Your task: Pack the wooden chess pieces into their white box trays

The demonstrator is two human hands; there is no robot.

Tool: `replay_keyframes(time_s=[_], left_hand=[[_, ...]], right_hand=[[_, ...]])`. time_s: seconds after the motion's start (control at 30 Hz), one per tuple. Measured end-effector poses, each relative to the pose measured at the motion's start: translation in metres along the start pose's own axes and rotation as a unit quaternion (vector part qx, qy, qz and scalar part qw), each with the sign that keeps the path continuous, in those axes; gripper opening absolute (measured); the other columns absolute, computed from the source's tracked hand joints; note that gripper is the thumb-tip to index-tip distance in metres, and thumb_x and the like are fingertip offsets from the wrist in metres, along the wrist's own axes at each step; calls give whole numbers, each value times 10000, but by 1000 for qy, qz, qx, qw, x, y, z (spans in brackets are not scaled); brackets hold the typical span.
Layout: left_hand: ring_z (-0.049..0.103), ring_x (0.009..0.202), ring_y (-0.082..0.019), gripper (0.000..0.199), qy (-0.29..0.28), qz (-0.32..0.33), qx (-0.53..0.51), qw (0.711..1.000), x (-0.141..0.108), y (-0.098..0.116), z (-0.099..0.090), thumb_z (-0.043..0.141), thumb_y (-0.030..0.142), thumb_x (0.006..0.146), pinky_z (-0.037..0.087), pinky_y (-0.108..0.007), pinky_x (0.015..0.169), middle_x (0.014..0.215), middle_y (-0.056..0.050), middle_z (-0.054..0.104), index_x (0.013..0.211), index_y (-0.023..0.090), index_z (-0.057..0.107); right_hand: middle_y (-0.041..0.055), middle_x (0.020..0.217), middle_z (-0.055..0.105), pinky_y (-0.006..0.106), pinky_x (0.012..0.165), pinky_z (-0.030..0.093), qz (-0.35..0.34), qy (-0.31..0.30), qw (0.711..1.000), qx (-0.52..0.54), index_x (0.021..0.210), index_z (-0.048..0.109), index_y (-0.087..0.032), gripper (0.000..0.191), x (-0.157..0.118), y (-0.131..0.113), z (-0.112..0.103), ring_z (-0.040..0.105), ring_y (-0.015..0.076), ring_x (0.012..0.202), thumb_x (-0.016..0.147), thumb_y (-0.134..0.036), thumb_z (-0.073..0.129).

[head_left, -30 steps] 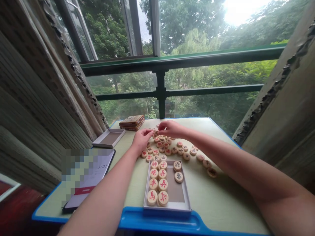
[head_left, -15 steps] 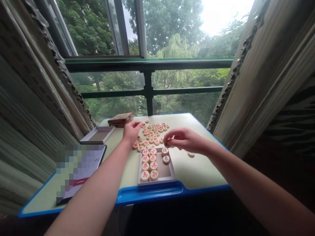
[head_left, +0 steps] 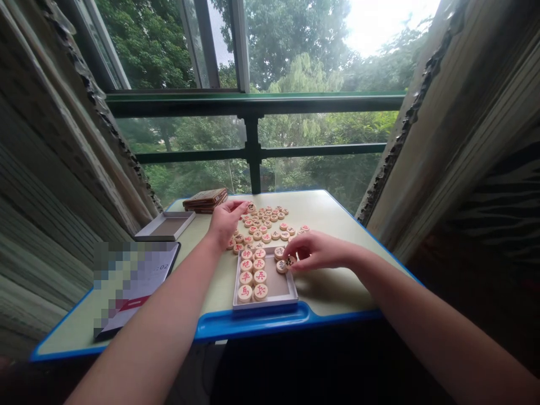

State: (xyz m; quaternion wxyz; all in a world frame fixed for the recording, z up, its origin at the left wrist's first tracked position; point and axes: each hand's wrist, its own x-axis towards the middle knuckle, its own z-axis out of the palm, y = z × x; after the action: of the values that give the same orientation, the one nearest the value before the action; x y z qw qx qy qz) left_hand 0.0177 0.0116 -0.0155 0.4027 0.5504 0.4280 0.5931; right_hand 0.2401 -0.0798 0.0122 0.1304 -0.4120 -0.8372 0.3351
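Note:
My left hand [head_left: 226, 220] is closed on a round Chinese chess piece [head_left: 251, 207], pinched at the fingertips beyond the loose pieces. Over the right side of a shallow white box [head_left: 275, 305], my right hand [head_left: 315, 249] pinches another Chinese chess piece [head_left: 289, 262] with a black character, tilted toward me. Red-lettered pieces [head_left: 246, 278] stand in two columns along the box's left half. Beside my right fingertips, black-lettered pieces [head_left: 279, 253] sit in the box's upper right. Many loose pieces [head_left: 265, 237] lie beyond the box.
A shallow white box part [head_left: 147, 231] lies at left, near a stack of brown box-like items [head_left: 206, 200]. In front of it rests a tablet-like device [head_left: 139, 298], partly blurred out. The table's blue edge [head_left: 253, 329] runs along the front; window and curtains surround it.
My right hand has moved down toward me with its piece, from the loose pieces to over the box. My left hand has lifted a piece from the far end. The view has shifted slightly.

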Motion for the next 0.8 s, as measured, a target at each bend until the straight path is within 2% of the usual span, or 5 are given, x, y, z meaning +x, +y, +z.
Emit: replay_keyframes(time_s=[0.13,0.37,0.57,0.7,0.8], left_hand=[[601,710,-163,460,-7,-6,16,1000,-2,1,2,753,498,542,449,-266,630,770,-81,692,809,127,697],[610,701,-168,440,-15,-1,20,1000,-1,-1,4,755,484,546,468,-290,651,767,-83,696,794,127,689],[604,676,-159,407,-18,-7,17,1000,-2,1,4,761,462,549,465,-283,643,738,-78,693,766,126,685],[599,669,-156,401,-26,-9,7,1000,-2,-1,6,760,461,551,458,-280,643,708,-67,685,759,126,685],[588,655,-153,406,-44,-10,4,999,-2,-4,8,767,464,538,457,-282,639,700,-68,683,743,123,687]], right_hand=[[15,759,602,218,541,389,-12,1,999,-33,965,688,-183,307,-2,0,-1,518,104,612,724,-371,657],[34,853,567,229,600,418,-71,51,994,-70,947,675,-175,249,2,-3,7,496,112,680,749,-327,656],[35,907,520,314,820,430,-70,79,991,-83,926,673,-214,219,4,-3,17,525,168,866,732,-316,685],[35,897,512,309,768,442,-49,77,991,-96,919,672,-217,211,5,-1,19,529,169,827,732,-314,673],[38,881,520,295,735,439,-64,90,987,-115,898,672,-209,180,6,-1,21,527,164,805,739,-292,652]])
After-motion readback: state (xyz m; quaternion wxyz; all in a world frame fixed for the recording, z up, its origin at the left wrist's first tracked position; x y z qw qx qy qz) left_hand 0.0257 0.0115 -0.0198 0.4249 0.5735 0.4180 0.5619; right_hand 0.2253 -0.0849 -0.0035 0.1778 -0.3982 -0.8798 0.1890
